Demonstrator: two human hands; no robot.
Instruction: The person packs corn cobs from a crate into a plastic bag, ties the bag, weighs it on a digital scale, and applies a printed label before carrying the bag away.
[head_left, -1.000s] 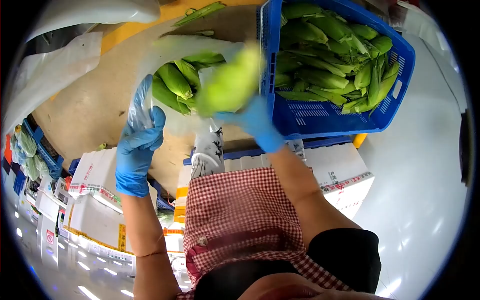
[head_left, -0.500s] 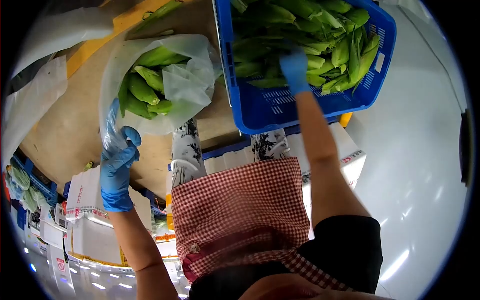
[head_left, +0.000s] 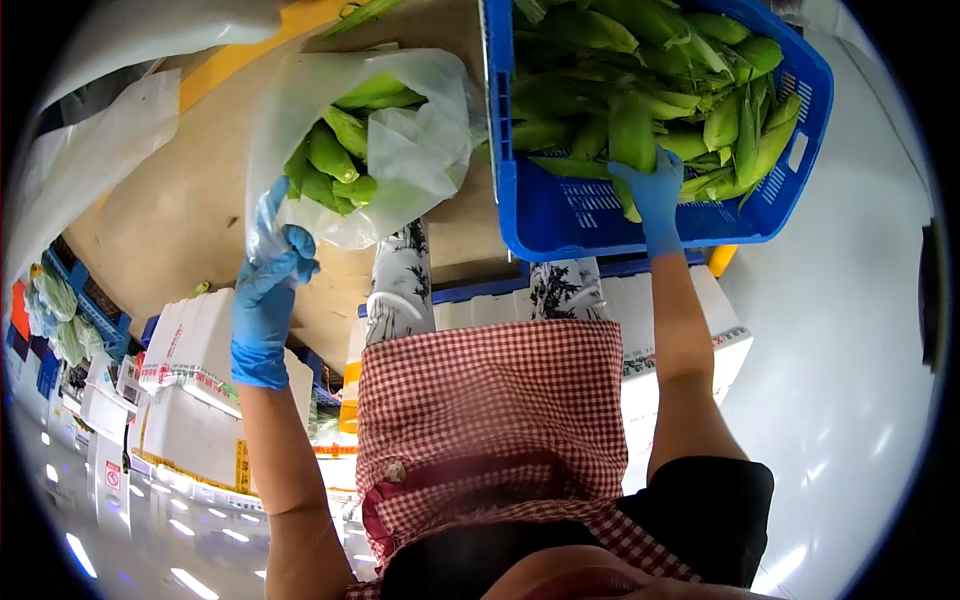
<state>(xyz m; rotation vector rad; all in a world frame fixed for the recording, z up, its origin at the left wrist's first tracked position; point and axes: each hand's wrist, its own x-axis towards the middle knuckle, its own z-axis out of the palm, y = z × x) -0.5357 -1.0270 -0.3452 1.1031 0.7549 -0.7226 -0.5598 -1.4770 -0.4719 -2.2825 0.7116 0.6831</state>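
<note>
My left hand point(head_left: 268, 290), in a blue glove, is closed on the gathered edge of a translucent plastic bag point(head_left: 420, 190). Several green ears of corn point(head_left: 332, 155) in their husks lie inside the bag's open mouth. To the right, my right hand point(head_left: 655, 200), also gloved in blue, reaches into a blue plastic crate point(head_left: 540, 240) heaped with corn. Its thumb and fingers are around the lower part of one husked ear of corn point(head_left: 632, 135), which points away from me. Part of the grip is hidden behind the hand.
The bag rests on a brown surface point(head_left: 190, 240), with a loose piece of husk point(head_left: 365, 15) at its far edge. White foam boxes point(head_left: 190, 430) stand at the lower left. More white boxes point(head_left: 690, 330) sit below the crate. A pale floor point(head_left: 860, 400) lies to the right.
My right hand has gone from a blur over the crate to a grip on an ear of corn. My left hand still holds the bag. The whole view has shifted slightly.
</note>
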